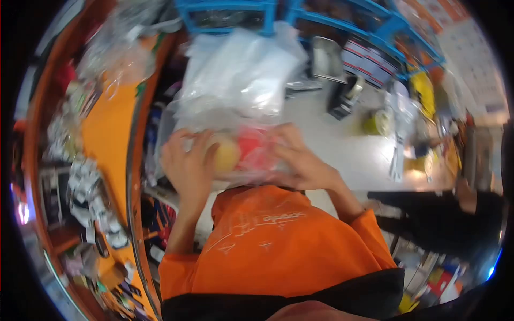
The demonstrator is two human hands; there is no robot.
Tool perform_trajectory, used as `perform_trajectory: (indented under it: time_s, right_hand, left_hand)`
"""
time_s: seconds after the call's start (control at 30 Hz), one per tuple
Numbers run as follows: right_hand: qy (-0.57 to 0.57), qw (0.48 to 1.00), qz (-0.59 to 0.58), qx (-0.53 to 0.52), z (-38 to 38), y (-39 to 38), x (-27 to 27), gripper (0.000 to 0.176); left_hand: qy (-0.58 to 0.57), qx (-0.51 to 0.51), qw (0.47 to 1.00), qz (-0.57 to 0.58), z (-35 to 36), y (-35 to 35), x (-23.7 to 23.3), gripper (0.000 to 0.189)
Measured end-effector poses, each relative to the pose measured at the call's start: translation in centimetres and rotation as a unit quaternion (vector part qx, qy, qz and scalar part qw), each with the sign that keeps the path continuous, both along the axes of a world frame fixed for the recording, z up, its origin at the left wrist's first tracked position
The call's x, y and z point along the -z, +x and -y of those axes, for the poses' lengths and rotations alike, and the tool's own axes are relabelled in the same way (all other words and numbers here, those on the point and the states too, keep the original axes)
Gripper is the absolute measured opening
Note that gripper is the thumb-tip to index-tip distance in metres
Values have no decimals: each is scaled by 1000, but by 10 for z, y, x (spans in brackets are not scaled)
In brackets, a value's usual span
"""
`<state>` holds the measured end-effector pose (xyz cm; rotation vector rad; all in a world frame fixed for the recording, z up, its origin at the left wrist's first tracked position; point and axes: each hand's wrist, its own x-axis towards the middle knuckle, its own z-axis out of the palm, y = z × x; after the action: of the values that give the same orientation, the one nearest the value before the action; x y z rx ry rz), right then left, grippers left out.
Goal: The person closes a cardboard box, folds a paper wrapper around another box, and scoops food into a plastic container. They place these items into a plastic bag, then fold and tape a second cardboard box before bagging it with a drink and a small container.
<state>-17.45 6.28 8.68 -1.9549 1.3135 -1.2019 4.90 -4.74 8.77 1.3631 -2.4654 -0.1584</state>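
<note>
A clear plastic bag (254, 174) lies at the near edge of the worktop, with a round yellowish item (226, 154) and a red item (254, 147) inside or under it. My left hand (187, 155) grips the bag's left side, fingers curled by the yellowish item. On the right, my right hand (300, 155) closes on the bag beside the red item. Motion blur softens the fingertips. A pile of clear plastic bags (235, 69) lies just beyond both hands.
Blue racks (230, 6) stand at the back. A metal tin (327, 58), a dark tape dispenser (345, 99), a greenish roll (377, 123) and scissors (397, 160) are on the worktop (342, 155). A person in black (444, 219) is at right. An orange shelf (107, 134) is left.
</note>
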Motion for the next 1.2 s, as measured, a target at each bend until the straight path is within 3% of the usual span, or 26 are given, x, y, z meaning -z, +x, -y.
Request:
perform_trajectory:
  time_s: [0.07, 0.13, 0.2, 0.23, 0.3, 0.4, 0.63, 0.73, 0.83, 0.87, 0.9, 0.93, 0.97, 1.03, 1.07, 1.13, 1.2]
  right_hand:
    - [42, 999, 12, 1, -2, 9, -2, 38]
    - [-6, 992, -119, 46, 1, 17, 12, 32]
    - [5, 1000, 5, -22, 4, 7, -5, 16]
    - [10, 1000, 1, -2, 2, 2, -13, 16]
    - [20, 976, 194, 99, -4, -6, -22, 16]
    - [-77, 955, 235, 162, -6, -23, -15, 19]
    - [-105, 931, 271, 219, -62, -98, -13, 21]
    - [-70, 948, 257, 175, -90, -131, -27, 19]
    - [42, 981, -74, 176, -120, -161, -43, 12]
    - [41, 981, -70, 178, -125, -174, -53, 12]
    - [34, 990, -97, 100, -128, -188, -67, 11]
    - [26, 992, -125, 21, -129, -198, -76, 11]
    - [25, 992, -121, 22, -127, -202, -79, 11]
    - [-153, 983, -37, 98, -122, -203, -81, 11]
    - [-154, 983, -34, 96, -125, -200, -77, 11]
    - [-49, 973, -163, 158, -132, -195, -69, 12]
    - [-77, 983, -98, 136, -124, -204, -89, 12]
  left_hand:
    - [-102, -56, 992, 43, -5, -3, -3, 50]
    - [-211, 22, 977, 11, 11, 4, -3, 58]
    - [58, 59, 995, -56, 33, 28, 8, 59]
    - [64, 79, 993, -59, 28, 21, 2, 59]
    - [137, 71, 983, -95, 17, 6, -17, 60]
    - [149, 77, 982, -89, -11, -27, -26, 57]
    - [208, 101, 966, -114, -76, -113, -5, 56]
    - [242, 89, 959, -118, -91, -134, -4, 47]
    - [309, 34, 928, -206, -91, -130, -28, 38]
    - [210, 81, 940, -257, -84, -127, -33, 40]
    - [109, 129, 938, -304, -79, -122, -40, 42]
    - [121, 75, 944, -298, -84, -115, -59, 46]
    - [133, 21, 948, -290, -89, -108, -77, 51]
    - [177, 35, 942, -283, -83, -97, -91, 59]
    - [219, 48, 934, -279, -79, -93, -97, 68]
    - [210, 29, 941, -263, -78, -94, -101, 76]
    - [270, 121, 811, -505, -63, -83, -95, 75]
